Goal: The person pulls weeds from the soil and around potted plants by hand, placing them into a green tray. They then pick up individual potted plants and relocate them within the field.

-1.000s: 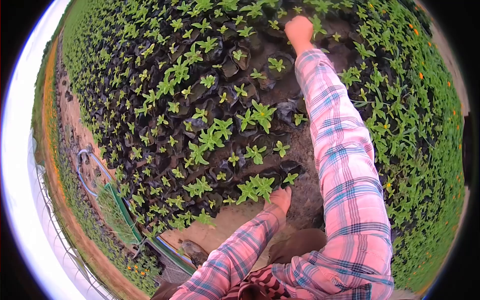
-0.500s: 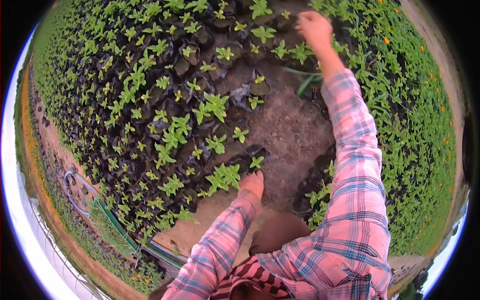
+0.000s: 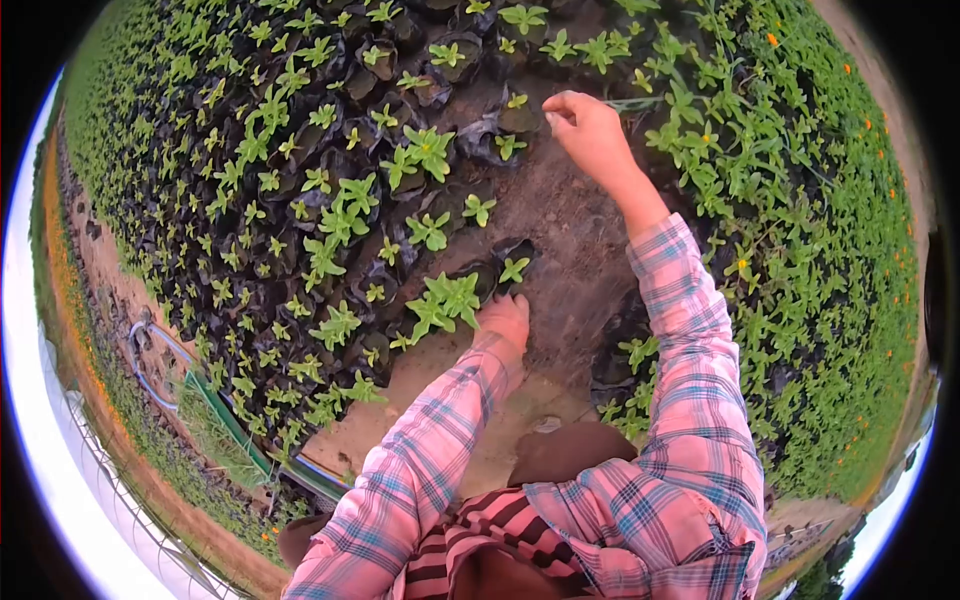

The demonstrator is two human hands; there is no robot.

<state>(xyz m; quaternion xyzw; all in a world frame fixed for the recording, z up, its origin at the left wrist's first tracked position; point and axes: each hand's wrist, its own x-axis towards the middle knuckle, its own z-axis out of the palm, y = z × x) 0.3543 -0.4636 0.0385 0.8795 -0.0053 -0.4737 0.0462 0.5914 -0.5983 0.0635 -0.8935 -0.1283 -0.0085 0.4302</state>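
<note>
Two hands show, each coming out of a pink plaid sleeve, one left sleeve (image 3: 430, 470) and one right sleeve (image 3: 690, 340), rising from the bottom of the frame. The left hand (image 3: 505, 320) lies palm down near the centre, on the lower left edge of the single bare soil patch (image 3: 570, 250). Its grip is apart, with the fingers stretched flat on the earth and clasping nothing. Just above its fingertips stand two plants in black bags: one small seedling (image 3: 513, 268) close to the fingertips, and one bushy seedling (image 3: 445, 300) to that one's left.

The right hand (image 3: 590, 130) reaches to the upper centre, at the top end of the same patch, with its fingers curled inward. Whether its grip is clamped on anything I cannot tell, since the fingers hide the palm. Just left of it sit two more bagged plants, an upper seedling (image 3: 517, 101) and a lower seedling (image 3: 510, 145). One middle seedling (image 3: 479, 208) stands on the patch's left border, between the two hands. That makes five seedlings along this edge.

Rows of black bags (image 3: 250, 200) fill the left half, too many to count. A denser green bed (image 3: 800, 250) covers the right side, with a few orange blooms (image 3: 772, 40). At lower left lie one green-rimmed tray (image 3: 235, 430) and one hose loop (image 3: 133, 350).
</note>
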